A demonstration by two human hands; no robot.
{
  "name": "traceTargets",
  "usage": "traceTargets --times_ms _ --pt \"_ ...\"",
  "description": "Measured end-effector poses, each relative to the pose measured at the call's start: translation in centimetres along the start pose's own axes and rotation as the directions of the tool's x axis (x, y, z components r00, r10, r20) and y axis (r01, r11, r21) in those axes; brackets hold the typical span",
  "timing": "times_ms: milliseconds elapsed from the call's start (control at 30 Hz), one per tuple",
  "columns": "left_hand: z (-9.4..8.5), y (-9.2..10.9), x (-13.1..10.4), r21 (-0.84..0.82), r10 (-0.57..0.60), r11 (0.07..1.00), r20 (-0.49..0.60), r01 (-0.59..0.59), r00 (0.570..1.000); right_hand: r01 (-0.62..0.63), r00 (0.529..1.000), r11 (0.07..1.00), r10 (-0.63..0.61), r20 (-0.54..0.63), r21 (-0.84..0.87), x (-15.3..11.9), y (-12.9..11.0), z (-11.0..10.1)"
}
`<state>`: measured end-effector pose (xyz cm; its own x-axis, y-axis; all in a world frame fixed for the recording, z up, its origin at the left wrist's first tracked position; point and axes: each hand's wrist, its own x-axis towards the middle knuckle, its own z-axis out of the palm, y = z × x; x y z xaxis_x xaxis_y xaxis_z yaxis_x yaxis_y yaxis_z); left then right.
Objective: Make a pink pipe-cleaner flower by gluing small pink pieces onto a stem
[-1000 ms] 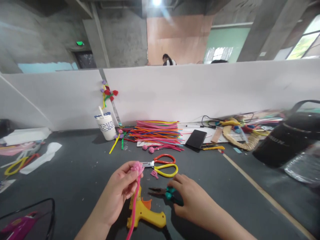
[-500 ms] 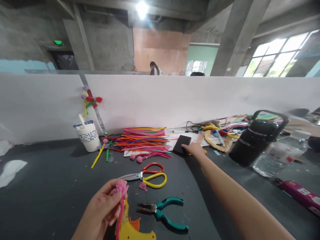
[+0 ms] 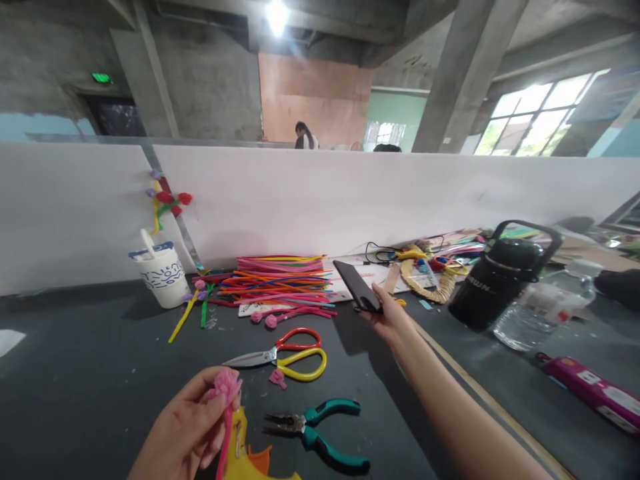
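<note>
My left hand pinches a pink pipe-cleaner flower near its head; the pink stem hangs down in front of a yellow glue gun that is cut off by the lower edge. My right hand grips the near end of a black smartphone, which is tilted and lifted off the table. Between the hands lie scissors with one red and one yellow handle, blades half apart. Closer to me are teal-handled pliers, jaws pointing left. A pink scrap sits by the scissors.
Behind the scissors lies a pile of coloured pipe cleaners, with small pink flowers before it. A white cup stands left. A black flask, a clear bottle and a purple packet are right. A white partition runs behind.
My right hand has closed on the smartphone and raised it from the table, tilting it. My left hand still holds the pink flower. The view has shifted slightly to the right.
</note>
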<state>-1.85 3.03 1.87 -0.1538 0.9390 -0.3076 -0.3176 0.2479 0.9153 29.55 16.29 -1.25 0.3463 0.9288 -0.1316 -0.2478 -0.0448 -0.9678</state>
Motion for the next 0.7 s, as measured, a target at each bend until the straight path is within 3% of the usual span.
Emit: traceTargets --times_ms 100,300,467,700 --pt "0.1 0.0 0.1 0.002 0.010 1.000 -0.003 -0.010 1.000 -0.077 0.994 0.993 0.069 0.082 0.092 -2.9 0.8 0.5" --pt "-0.7 -0.4 1.1 0.067 0.018 0.998 0.025 -0.020 1.000 -0.069 0.959 0.972 0.003 0.282 0.225 -7.3 1.0 2.1" --pt "-1.2 -0.8 1.3 0.070 0.061 0.996 0.024 -0.062 0.998 -0.065 0.930 0.966 -0.033 0.365 0.251 -8.6 0.6 2.7" --pt "-1.6 -0.9 1.6 0.029 0.022 0.999 0.024 -0.022 0.999 -0.067 0.912 0.961 -0.051 0.407 0.270 -9.2 0.6 3.0"
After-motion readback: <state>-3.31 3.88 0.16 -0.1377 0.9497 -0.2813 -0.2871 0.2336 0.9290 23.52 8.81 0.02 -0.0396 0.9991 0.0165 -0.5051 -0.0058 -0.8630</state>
